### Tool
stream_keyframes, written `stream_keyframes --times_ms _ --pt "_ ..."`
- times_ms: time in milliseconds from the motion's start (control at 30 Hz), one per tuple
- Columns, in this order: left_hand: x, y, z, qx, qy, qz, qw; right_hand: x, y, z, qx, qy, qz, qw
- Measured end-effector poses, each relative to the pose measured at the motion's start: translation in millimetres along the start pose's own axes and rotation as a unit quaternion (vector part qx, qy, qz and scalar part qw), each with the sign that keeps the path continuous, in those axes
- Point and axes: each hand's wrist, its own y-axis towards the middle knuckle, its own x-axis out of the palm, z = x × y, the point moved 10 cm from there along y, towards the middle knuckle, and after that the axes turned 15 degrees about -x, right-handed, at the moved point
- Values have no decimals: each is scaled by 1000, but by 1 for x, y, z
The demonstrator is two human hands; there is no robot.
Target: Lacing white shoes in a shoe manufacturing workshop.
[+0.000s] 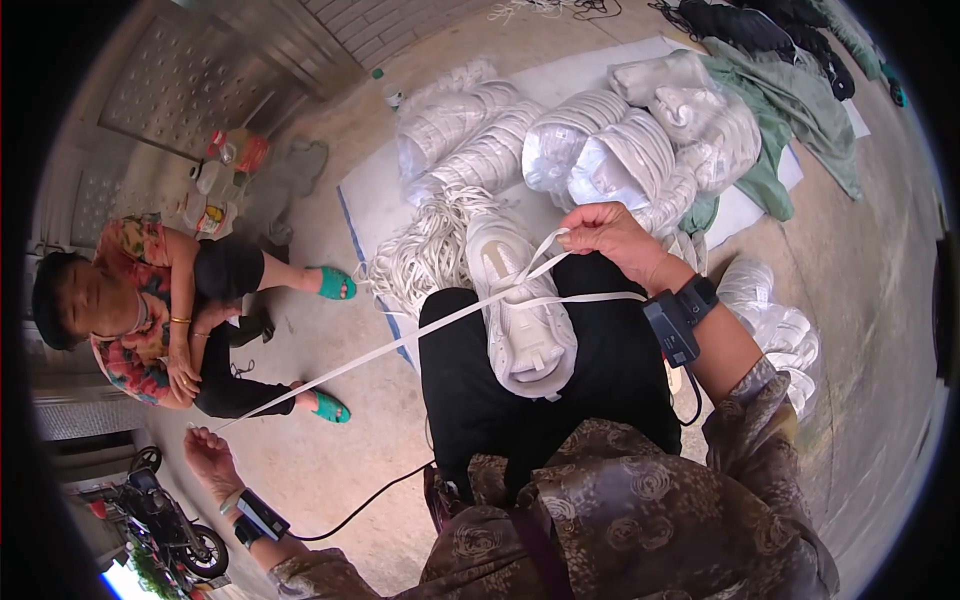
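Observation:
A white sneaker (530, 350) rests between my thighs, its toe pointing away from me and its laces partly threaded. From its eyelets a long white shoelace (380, 350) stretches taut to the lower left. At that far end my left hand (212, 464) is closed, pinching the lace by its tip. Just above and right of the shoe, my right hand (612, 238) pinches a loop of lace between thumb and fingers. Another lace strand crosses my right thigh toward the right wrist. Beyond my left knee lies a heap of loose white laces (425, 250).
Several wrapped stacks of white shoes (600, 140) stand on a white sheet (378, 180) ahead. More white shoes (770, 315) lie at the right. A person (140, 310) sits at the left, near plastic bottles (210, 215). A black cable (375, 512) runs from my left wrist.

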Motion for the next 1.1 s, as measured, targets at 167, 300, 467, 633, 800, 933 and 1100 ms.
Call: stream_keyframes --times_ms 167,300,467,633,800,933,1100 --pt "3 -12 1 10 0 17 1000 -3 6 -20 -168 -406 139 887" --pt "-4 -19 4 11 9 -5 1000 22 -5 -48 -268 -640 141 707" --pt "-20 -44 8 35 27 42 998 34 -8 -37 -267 -668 60 692" --pt "-61 -66 29 73 32 140 987 42 -21 -34 -206 -494 65 842" --pt "-144 -92 60 112 22 207 972 64 -27 -27 -191 -472 -7 861" --pt "-239 -133 78 146 -4 289 946 64 -31 -26 -209 -435 -4 876" --pt "-258 -136 59 111 -48 247 961 68 -56 -42 -278 -454 -60 844"
